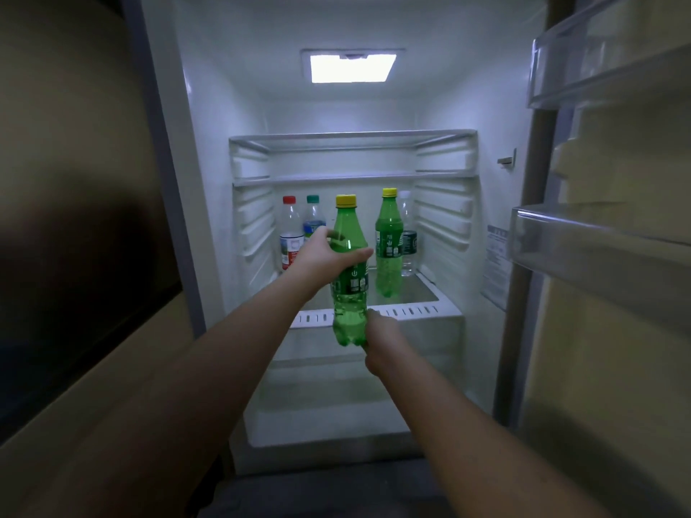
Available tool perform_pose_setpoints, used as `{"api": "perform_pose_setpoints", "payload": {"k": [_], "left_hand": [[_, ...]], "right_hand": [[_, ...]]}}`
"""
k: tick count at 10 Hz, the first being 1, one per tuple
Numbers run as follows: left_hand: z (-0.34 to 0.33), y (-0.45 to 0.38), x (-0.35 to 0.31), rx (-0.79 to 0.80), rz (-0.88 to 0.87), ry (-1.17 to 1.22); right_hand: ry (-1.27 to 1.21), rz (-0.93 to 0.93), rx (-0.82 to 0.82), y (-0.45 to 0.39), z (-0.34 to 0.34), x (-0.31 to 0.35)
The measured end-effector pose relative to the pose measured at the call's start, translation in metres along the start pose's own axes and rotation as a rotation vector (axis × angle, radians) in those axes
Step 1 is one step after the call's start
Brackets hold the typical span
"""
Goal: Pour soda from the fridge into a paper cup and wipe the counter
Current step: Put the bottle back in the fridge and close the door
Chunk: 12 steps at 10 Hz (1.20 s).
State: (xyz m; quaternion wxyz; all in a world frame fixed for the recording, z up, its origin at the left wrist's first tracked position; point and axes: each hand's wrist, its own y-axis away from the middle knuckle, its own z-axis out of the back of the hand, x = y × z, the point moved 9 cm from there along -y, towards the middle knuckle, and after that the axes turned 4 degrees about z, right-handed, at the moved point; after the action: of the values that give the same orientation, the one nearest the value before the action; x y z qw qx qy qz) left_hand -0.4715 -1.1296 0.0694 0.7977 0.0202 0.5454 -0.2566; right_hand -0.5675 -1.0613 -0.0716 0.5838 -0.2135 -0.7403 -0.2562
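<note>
A green soda bottle (pixel 349 293) with a yellow cap is held upright in front of the open fridge (pixel 209 203). My left hand (pixel 329 256) is wrapped around its middle, at the label. My right hand (pixel 381 342) grips its base from below and to the right. A second green soda bottle (pixel 389 244) with a yellow cap stands on the fridge shelf (pixel 418 312) behind. No paper cup or counter is in view.
Three clear water bottles stand on the same shelf: a red-capped one (pixel 291 233) and a teal-capped one (pixel 313 214) at the left, one (pixel 408 237) behind the second soda. The open fridge door with its bins (pixel 598 233) fills the right. A dark cabinet wall (pixel 74 218) lies to the left.
</note>
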Motion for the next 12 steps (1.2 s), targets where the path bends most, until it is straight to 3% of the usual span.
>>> {"api": "perform_pose_setpoints", "payload": {"k": [1, 4, 7, 10, 12], "left_hand": [[0.004, -0.017, 0.001, -0.039, -0.006, 0.02], [0.005, -0.07, 0.012, -0.065, 0.017, 0.105], [0.007, -0.11, 0.014, -0.085, -0.035, 0.017], [0.007, -0.139, 0.023, -0.115, -0.108, 0.014], [-0.001, -0.16, 0.036, -0.121, -0.056, 0.022]], "right_hand": [[0.092, -0.029, 0.015, -0.028, -0.003, 0.004], [0.013, -0.016, 0.055, -0.075, -0.021, 0.015], [0.019, 0.023, 0.106, -0.108, -0.044, 0.019], [0.229, 0.133, 0.127, -0.139, -0.054, 0.03], [0.3, 0.17, 0.079, -0.149, -0.051, 0.029]]}}
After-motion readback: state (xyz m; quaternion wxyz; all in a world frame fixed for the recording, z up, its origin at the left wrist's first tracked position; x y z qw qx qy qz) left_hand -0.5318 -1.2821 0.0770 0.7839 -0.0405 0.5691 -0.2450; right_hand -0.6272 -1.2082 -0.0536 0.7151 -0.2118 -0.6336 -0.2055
